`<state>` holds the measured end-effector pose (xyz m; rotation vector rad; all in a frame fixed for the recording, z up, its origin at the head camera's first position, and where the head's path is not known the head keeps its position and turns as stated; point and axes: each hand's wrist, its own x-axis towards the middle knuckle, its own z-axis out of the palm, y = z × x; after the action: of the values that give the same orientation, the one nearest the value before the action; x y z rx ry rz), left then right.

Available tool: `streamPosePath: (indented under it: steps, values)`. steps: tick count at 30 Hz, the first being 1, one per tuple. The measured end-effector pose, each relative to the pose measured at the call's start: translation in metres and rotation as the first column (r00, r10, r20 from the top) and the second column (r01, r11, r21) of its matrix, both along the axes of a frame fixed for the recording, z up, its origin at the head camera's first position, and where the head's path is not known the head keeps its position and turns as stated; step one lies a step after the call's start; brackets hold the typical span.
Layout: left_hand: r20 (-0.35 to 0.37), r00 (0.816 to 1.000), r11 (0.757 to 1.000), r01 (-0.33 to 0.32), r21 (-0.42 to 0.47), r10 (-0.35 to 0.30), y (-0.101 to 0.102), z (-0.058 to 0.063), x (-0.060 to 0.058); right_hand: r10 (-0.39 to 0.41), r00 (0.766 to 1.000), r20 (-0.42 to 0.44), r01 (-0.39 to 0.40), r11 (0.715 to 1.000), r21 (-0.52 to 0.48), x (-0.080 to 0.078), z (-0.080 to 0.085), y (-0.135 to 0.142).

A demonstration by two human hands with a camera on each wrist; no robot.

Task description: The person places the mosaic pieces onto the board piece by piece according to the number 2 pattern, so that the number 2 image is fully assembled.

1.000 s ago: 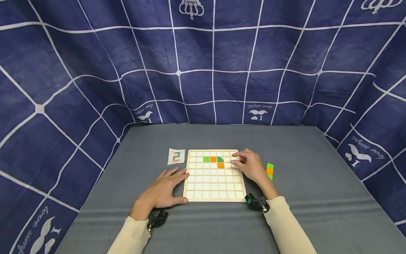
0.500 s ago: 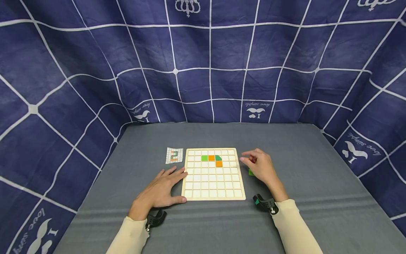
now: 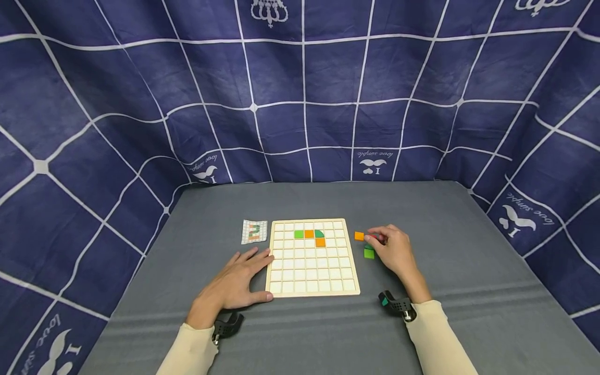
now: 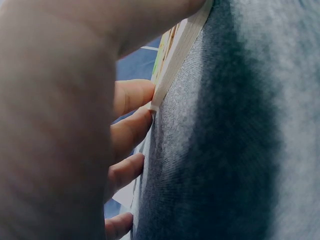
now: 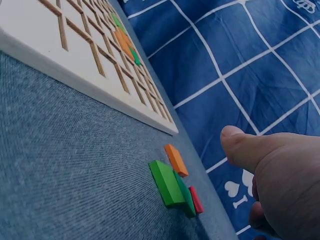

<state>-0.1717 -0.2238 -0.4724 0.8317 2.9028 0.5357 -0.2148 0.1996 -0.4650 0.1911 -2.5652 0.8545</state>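
A wooden grid board point(image 3: 311, 284) lies on the grey table, bearing a light green tile point(image 3: 299, 234), a dark green rounded tile point(image 3: 319, 234) and two orange tiles point(image 3: 320, 242). My left hand point(image 3: 236, 284) rests at the board's left edge, fingers spread, thumb near its front corner. Beyond the right edge, my right hand point(image 3: 394, 250) hovers over loose tiles, thumb and fingers bent towards each other. Below it in the right wrist view lie a green tile point(image 5: 167, 182), a dark green tile point(image 5: 186, 195), a red tile point(image 5: 196, 200) and an orange tile point(image 5: 176, 160). No held tile shows.
A small printed pattern card point(image 3: 254, 232) lies left of the board, near its far corner. Blue curtain point(image 3: 281, 130) with white lines surrounds the table point(image 3: 309, 200) at the back and sides.
My right hand has moved right, away from the board, uncovering the loose orange and green tiles. The left hand stays at the board's edge, and the tiles on the board are the same.
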Motion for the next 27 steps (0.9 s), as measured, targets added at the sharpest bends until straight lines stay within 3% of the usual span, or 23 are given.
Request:
streamPosePath:
  steps: [13, 21, 27]
  values:
    - [0.003, 1.0, 1.0, -0.007, -0.013, 0.007, 0.0, 0.0, 0.0, -0.1, 0.993, 0.068, 0.095, 0.993, 0.068, 0.009, -0.002, -0.004]
    - [-0.001, 1.0, 1.0, -0.011, -0.014, 0.01, 0.002, 0.001, 0.0, -0.205, 0.971, 0.12, 0.192, 0.974, 0.117, 0.014, -0.007, -0.008]
    - [0.001, 1.0, 1.0, -0.011, -0.016, 0.011, 0.001, 0.002, 0.0, -0.24, 0.962, 0.133, 0.219, 0.963, 0.154, 0.014, -0.01, -0.009]
